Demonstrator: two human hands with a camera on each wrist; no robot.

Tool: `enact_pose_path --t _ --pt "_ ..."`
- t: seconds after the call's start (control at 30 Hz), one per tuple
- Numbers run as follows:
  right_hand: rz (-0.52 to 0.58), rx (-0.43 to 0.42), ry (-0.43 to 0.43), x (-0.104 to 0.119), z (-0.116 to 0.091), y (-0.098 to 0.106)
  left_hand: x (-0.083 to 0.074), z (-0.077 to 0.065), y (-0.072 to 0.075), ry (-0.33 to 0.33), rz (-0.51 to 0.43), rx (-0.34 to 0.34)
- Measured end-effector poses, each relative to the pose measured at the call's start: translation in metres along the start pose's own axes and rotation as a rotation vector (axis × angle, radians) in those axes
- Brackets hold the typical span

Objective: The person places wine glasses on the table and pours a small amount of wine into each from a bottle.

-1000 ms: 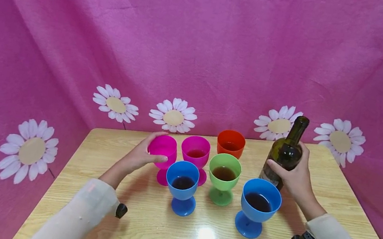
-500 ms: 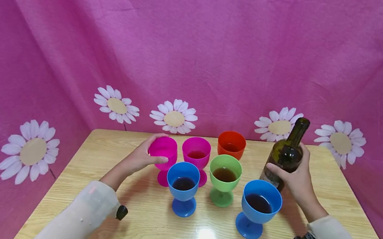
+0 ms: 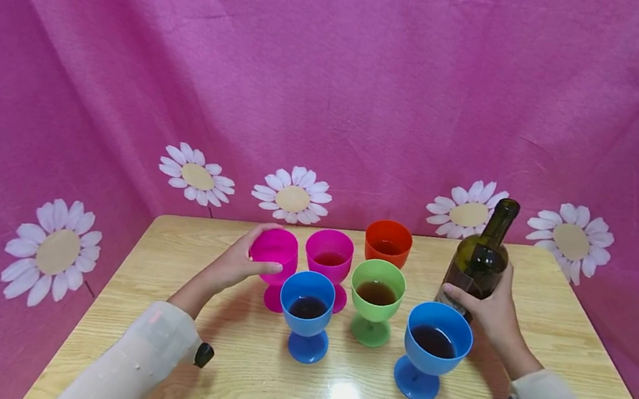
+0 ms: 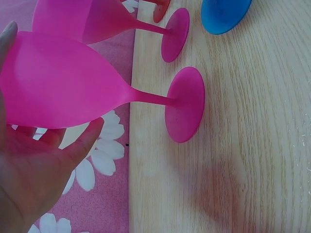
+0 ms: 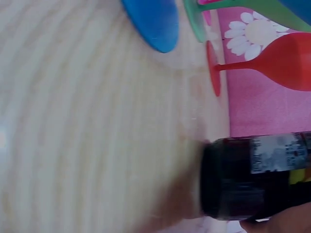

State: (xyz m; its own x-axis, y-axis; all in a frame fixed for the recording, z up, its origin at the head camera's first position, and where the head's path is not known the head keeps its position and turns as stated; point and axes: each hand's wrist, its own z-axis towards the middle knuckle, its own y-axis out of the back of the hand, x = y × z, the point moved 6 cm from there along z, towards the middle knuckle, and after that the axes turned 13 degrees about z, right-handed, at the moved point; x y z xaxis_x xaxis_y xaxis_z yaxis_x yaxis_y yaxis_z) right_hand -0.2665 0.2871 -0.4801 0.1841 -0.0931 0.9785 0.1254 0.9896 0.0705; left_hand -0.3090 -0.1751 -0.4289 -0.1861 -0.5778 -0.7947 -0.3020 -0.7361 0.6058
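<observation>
My left hand (image 3: pixel 237 261) holds a bright pink goblet (image 3: pixel 278 252) by the outside of its bowl, thumb on the near side and fingers round the far side. In the left wrist view that goblet's foot (image 4: pixel 185 105) is down at the wooden table, and no liquid shows in its bowl from the head view. At the right, a dark green wine bottle (image 3: pixel 480 256) is gripped round its body by my right hand (image 3: pixel 496 306). The bottle leans slightly right with its mouth up. Its labelled lower part (image 5: pixel 238 179) is close over the table in the right wrist view.
Between my hands stand a second pink goblet (image 3: pixel 329 254), a red one (image 3: pixel 388 242), a green one (image 3: pixel 374 309) and two blue ones, left (image 3: pixel 304 320) and right (image 3: pixel 436 349), all with dark liquid. A pink flowered cloth (image 3: pixel 334 92) hangs behind the table (image 3: pixel 245 380).
</observation>
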Motion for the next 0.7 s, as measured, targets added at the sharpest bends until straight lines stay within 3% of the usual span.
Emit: enact_pose_path --t 0.37,0.7 --pt "-0.015 0.023 -0.006 -0.001 0.0 -0.004 0.0 0.001 -0.001 -0.01 0.006 0.003" --pt "-0.103 0.104 0.052 0.027 0.012 -0.007 0.0 0.002 -0.001 -0.005 -0.011 0.008"
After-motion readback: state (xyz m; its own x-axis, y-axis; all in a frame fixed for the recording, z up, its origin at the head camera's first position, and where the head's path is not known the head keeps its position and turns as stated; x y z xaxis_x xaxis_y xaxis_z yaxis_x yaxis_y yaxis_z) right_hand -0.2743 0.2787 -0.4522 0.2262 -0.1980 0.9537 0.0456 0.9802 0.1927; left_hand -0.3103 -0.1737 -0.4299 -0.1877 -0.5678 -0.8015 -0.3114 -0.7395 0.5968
